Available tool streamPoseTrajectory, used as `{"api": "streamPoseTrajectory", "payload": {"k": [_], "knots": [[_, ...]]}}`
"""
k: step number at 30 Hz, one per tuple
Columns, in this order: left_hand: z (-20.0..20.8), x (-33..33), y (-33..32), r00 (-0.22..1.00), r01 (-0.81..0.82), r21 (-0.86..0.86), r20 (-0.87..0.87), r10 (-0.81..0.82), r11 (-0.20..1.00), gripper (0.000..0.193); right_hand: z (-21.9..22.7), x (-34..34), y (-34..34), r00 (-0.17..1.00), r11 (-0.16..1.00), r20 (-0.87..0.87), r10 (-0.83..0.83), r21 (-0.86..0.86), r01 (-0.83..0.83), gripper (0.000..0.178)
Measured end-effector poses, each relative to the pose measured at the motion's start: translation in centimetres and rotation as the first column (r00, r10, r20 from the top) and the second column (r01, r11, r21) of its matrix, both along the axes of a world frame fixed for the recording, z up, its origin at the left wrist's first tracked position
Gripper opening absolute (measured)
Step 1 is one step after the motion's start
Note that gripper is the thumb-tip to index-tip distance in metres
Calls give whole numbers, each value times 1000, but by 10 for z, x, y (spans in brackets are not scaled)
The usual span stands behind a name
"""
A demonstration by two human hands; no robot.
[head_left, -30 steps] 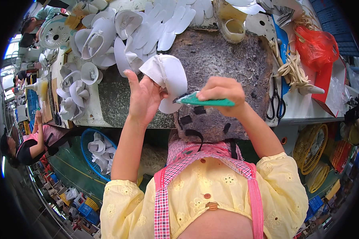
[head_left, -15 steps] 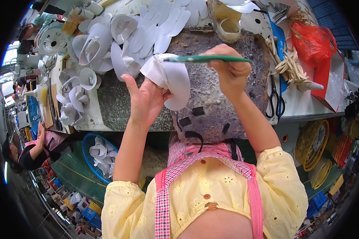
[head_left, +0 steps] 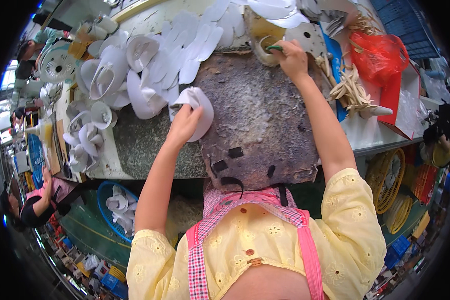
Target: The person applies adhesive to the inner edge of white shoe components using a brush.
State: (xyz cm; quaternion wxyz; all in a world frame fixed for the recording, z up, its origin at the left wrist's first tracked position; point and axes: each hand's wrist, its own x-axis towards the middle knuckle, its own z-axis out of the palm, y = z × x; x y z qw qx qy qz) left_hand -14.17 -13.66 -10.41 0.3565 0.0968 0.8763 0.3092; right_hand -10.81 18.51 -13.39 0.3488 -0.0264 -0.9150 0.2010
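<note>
My left hand grips a white slipper upper, a curved, soft-looking piece, over the left edge of a stained brown work board. My thumb and fingers close on its near side, and part of it is hidden behind them. Beyond the board's far edge, my right hand pinches a brush by its green handle. The brush's head is down inside a yellowish glue pot, so its bristles are out of sight. Several white uppers lie piled to the left, beside flat white soles.
A red plastic bag, pale tan strips and a blue crate occupy the right side. Below the table's left edge stands a blue basket holding white pieces. Another person sits at far left, near a white fan.
My right hand has carried the brush from the upper away to the glue pot. My left hand has turned over, its thumb no longer raised, still holding the upper.
</note>
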Motion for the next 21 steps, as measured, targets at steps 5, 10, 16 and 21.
{"api": "streamPoseTrajectory", "payload": {"k": [5, 10, 16, 21], "knots": [[5, 7, 9, 944, 233, -63, -225, -241, 970, 31, 35, -1, 17, 994, 963, -87, -73, -267, 48, 6], [15, -1, 24, 905, 284, -146, -287, -315, 948, 19, 2, 18, 34, 976, 575, -211, -47, -805, -146, 9], [27, 4, 22, 963, -21, 141, -264, 58, 990, 22, 28, 60, -21, 953, 27, -150, 263, -986, -163, 21], [30, 18, 25, 937, -97, 402, -272, 220, 911, 19, 27, 76, -96, 813, -207, -57, 579, -975, 79, 31]]}}
